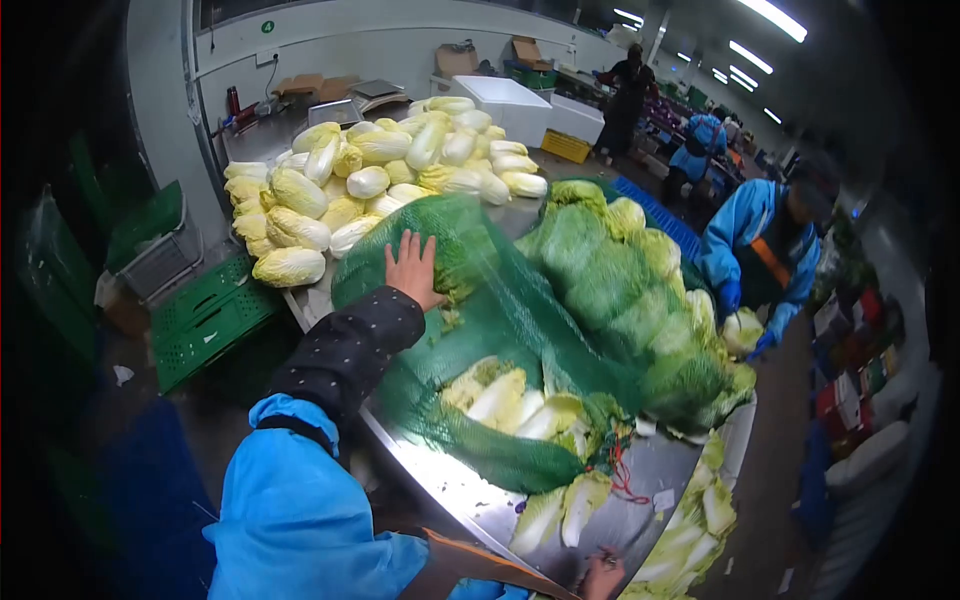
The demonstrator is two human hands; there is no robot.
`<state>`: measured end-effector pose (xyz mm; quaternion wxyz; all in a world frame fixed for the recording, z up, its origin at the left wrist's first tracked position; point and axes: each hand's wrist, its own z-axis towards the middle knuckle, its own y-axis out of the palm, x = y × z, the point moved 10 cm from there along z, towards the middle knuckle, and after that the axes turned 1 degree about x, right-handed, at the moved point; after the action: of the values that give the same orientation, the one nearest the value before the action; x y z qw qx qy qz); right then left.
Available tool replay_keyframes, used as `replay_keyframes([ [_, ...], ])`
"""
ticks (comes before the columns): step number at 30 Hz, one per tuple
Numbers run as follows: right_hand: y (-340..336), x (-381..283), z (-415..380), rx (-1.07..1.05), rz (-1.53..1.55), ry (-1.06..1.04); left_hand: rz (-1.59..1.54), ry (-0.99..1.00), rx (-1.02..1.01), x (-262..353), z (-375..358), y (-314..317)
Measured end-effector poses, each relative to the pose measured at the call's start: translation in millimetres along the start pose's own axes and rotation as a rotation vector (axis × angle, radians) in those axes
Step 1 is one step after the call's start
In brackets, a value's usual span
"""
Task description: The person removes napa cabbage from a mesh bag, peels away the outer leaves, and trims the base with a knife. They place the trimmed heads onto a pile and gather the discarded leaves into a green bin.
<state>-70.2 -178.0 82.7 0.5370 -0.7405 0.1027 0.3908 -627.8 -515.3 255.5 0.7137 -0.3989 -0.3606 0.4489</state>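
My left hand [412, 270] lies with spread fingers on a large green mesh bag [470, 330], over a bulge that looks like leafy cabbage. Near the bag's lower end, loose napa cabbage leaves [510, 402] show. At the bottom edge, my right hand [602, 576] is curled low over the metal table [640, 500]; a small dark thing shows at its fingers, too small to name. Trimmed outer leaves [580, 505] and a red string [622, 470] lie between the bag and that hand. A second mesh bag full of napa cabbages [630, 290] rests to the right.
Pale napa cabbages [300, 215] are heaped on the table's far left. A person in blue sleeves [765, 250] handles a cabbage [742, 332] across the table. Green crates [210, 320] stand at left, white foam boxes [505, 105] behind. Leaf scraps [690, 540] line the right edge.
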Motion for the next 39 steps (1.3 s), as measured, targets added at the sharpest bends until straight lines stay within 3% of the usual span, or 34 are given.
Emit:
replay_keyframes([
  [3,50.4,-24.9,0.3,-0.162,0.026,0.039,0.161,-0.059,-0.289,-23.8,33.5,24.5],
  [4,66.1,-31.6,1.7,-0.246,-0.021,0.043,0.141,-0.051,-0.273,-29.3,44.6,40.6],
  [6,80.6,-45.7,5.4,-0.2,0.216,0.026,0.352,0.06,-0.04,-37.2,70.2,83.3],
  [8,87.0,-61.5,14.2,-0.098,0.258,-0.033,0.37,0.121,0.116,-48.8,89.1,120.3],
  [10,89.4,-76.2,0.0,-0.17,0.36,0.203,0.387,0.179,0.254,-37.0,120.4,121.6],
  [12,83.4,-106.3,-8.9,-0.175,0.268,0.247,-0.032,-0.097,-0.353,-66.2,158.5,155.7],
  [13,86.7,-110.5,-11.6,-0.208,0.18,0.292,-0.038,-0.088,-0.361,-65.5,174.4,152.8],
  [15,97.5,-99.9,-5.2,-0.216,0.14,0.28,-0.594,-0.288,0.091,-91.1,207.0,114.3],
  [16,105.6,-94.4,-1.9,-0.231,0.105,0.256,-0.736,-0.299,0.125,-102.8,224.7,130.1],
  [18,113.7,-84.9,15.4,-0.122,0.06,0.023,-1.487,-0.553,-0.164,-101.5,223.7,208.3],
  [20,118.2,-76.1,38.1,-0.068,-0.086,-0.046,-1.735,-0.545,-0.268,-35.8,151.9,108.1],
  [21,121.4,-78.1,52.1,-0.025,-0.098,-0.165,-1.605,-0.496,-0.419,0.2,119.4,63.0],
  [22,119.7,-92.7,66.5,-0.073,0.113,-0.198,-1.679,-0.25,-0.565,41.6,94.3,38.0],
  [23,97.4,-146.2,61.9,0.05,0.168,-0.23,-1.721,-0.025,-0.644,72.6,73.7,9.8],
  [24,84.5,-218.7,47.1,-0.039,0.351,-0.146,-1.771,-0.084,-0.714,69.8,56.9,-14.6],
  [25,78.4,-262.9,46.6,-0.093,0.439,-0.306,-1.82,-0.141,-0.771,63.0,55.3,-36.4],
  [26,90.3,-271.6,47.2,-0.207,0.707,-0.128,-1.791,-0.172,-0.594,30.5,67.9,-46.2],
  [27,111.7,-281.3,53.0,-0.336,0.618,-0.252,-1.751,-0.356,-0.421,-9.7,74.7,-49.5],
  [28,140.3,-294.5,45.8,-0.573,0.491,-0.165,-1.793,-0.387,-0.346,-43.9,76.4,-34.9],
  [30,179.1,-354.6,24.7,-0.771,0.475,-0.452,-1.693,-0.537,-0.374,-79.0,25.3,-8.0],
  [31,203.8,-334.7,31.4,-0.809,0.452,-0.279,-1.717,-0.602,-0.321,-88.0,6.6,-7.3],
  [32,212.0,-328.4,28.4,-1.029,0.37,-0.054,-1.738,-0.672,-0.269,-97.4,-12.4,-6.6],
  [33,203.2,-345.9,43.9,-0.819,0.608,-0.213,-1.729,-0.691,-0.272,-113.6,-29.1,-3.0],
  [34,189.9,-344.4,59.3,-0.713,0.553,-0.161,-1.614,-0.749,-0.23,-147.4,-47.5,3.0],
  [36,184.9,-355.9,69.6,-0.735,0.692,-0.223,-1.485,-0.816,-0.181,-172.6,-81.8,27.2],
  [38,196.8,-390.1,38.7,-0.892,0.463,-0.244,-0.949,-0.667,0.213,-192.1,-106.1,27.6],
  [39,200.8,-419.9,16.7,-0.931,0.424,-0.402,-1.128,-0.643,0.057,-153.3,-115.0,49.1],
])
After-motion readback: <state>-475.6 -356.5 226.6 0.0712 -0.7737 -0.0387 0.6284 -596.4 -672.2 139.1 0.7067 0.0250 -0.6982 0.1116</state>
